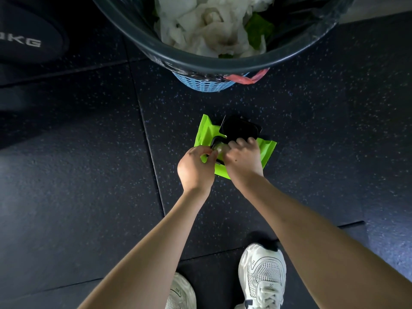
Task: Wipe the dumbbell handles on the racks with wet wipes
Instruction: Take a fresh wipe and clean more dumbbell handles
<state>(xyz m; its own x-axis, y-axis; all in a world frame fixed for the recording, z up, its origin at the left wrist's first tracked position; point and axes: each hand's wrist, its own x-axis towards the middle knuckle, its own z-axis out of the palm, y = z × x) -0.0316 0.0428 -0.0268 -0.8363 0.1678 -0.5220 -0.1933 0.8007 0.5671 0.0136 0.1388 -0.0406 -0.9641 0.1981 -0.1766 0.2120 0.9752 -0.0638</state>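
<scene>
My white sneakers (263,275) stood on the speckled floor (89,175). Ahead, my left grip (196,166) pinched the green wipe pack (206,134) lying there, its lid (239,129) flipped open. My right grip (243,159) pinched a wipe (219,149) at its opening. Beyond stood a full bin (138,39).

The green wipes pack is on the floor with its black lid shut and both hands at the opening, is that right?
Not quite: the head view shows the black lid flipped open, not shut. The rest stands: the green wipes pack is on the floor, with the left hand and right hand at the opening.
</scene>
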